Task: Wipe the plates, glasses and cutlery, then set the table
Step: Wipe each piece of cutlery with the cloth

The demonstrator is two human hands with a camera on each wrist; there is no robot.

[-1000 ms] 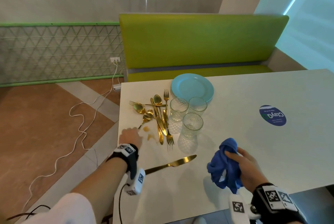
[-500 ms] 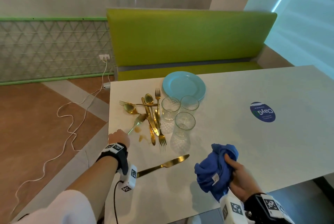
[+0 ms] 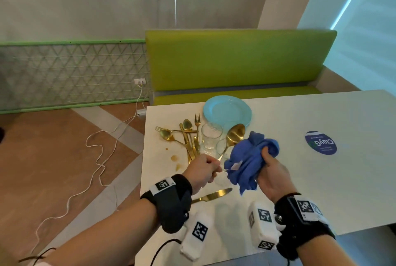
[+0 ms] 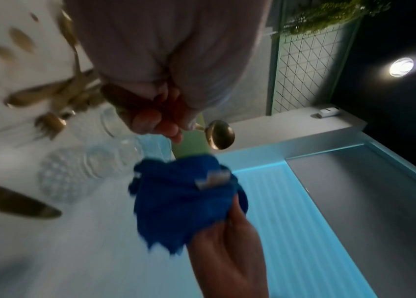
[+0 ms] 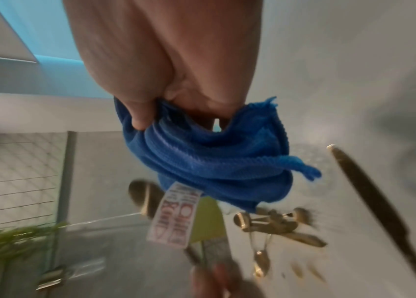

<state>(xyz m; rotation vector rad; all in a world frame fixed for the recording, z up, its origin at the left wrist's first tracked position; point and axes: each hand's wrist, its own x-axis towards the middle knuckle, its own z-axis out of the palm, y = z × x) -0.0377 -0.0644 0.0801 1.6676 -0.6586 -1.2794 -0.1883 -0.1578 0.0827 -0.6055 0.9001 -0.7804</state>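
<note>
gold spoon (image 3: 234,135) raised bowl-up beside bunched blue cloth (image 3: 250,158), above table

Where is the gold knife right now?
In the head view the gold knife lies alone on the white table near its front edge, just below the left hand and apart from the cutlery pile.

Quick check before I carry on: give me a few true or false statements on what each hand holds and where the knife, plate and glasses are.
1. The left hand holds a gold metal spoon by its handle. True.
2. The right hand holds a clear glass. False: it grips a bunched blue cloth.
3. The gold table knife lies alone on the white table. True.
4. The round light-blue plate is lifted. False: it rests on the table.
</note>
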